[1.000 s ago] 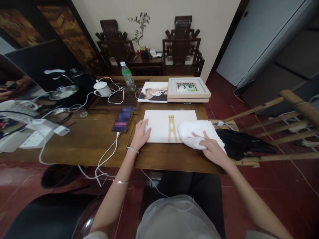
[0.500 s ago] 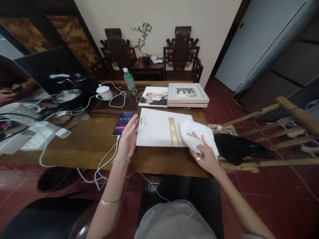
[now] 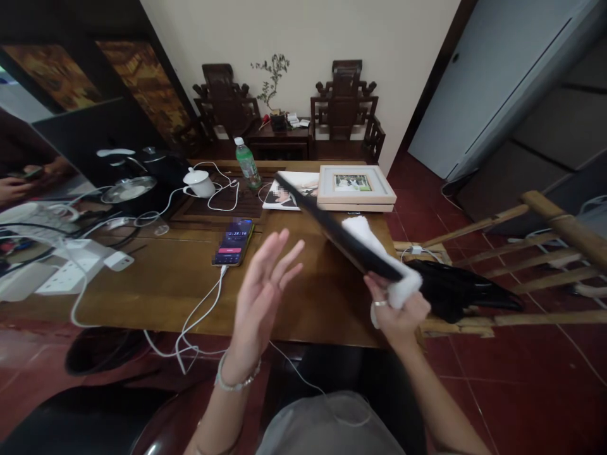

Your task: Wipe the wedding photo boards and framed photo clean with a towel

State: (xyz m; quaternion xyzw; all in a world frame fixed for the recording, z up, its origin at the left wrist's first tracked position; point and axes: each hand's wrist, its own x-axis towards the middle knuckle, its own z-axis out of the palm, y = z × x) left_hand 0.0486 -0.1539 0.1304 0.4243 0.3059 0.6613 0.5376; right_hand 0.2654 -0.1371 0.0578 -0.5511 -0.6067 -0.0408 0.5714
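My right hand (image 3: 403, 316) grips the lower right corner of a flat rectangular panel (image 3: 348, 237) together with a white fluffy cloth (image 3: 405, 287). The panel is tilted up off the table, with its dark side and edge showing and blurred by motion. Part of the cloth lies behind the panel, and part bunches under my fingers. My left hand (image 3: 263, 291) is raised over the front of the table, open with fingers spread, touching nothing. Left of it lies a phone (image 3: 233, 243) with a timer on its screen and a white cable plugged in.
Toward the back of the wooden table (image 3: 294, 309) lie a light wooden picture frame (image 3: 355, 184) and a photo panel (image 3: 289, 189). A green bottle (image 3: 248, 165), lidded white cup (image 3: 199, 183), pot (image 3: 129, 189) and power strip (image 3: 71, 268) stand left. Another person's hand (image 3: 16, 188) shows far left.
The panel has gone from lying flat, white side up, to being tilted up in my right hand. My left hand has left the panel's edge and moved right, fingers spreading.
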